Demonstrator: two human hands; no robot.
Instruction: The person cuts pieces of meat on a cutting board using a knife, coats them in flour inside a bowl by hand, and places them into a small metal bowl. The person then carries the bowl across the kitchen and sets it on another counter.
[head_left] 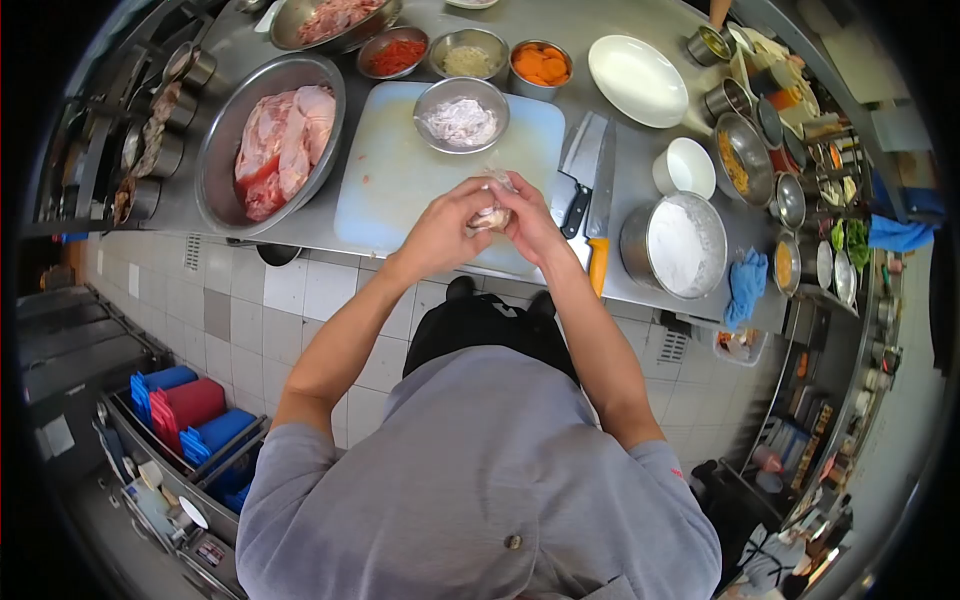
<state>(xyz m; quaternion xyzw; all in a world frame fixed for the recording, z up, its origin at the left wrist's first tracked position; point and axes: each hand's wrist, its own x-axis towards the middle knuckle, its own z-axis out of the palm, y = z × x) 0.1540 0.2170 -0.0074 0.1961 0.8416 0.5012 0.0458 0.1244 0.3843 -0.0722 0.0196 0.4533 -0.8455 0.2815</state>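
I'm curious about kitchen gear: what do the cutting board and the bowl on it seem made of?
The cutting board: probably plastic, fairly matte; pale, with no wood grain visible. The bowl: likely stainless steel, smooth and shiny; its grey wall shows bright reflections.

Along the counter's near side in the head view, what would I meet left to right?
Large metal bowl, left hand, right hand, black knife handle, yellow knife handle, metal pot of white powder, crumpled blue bundle.
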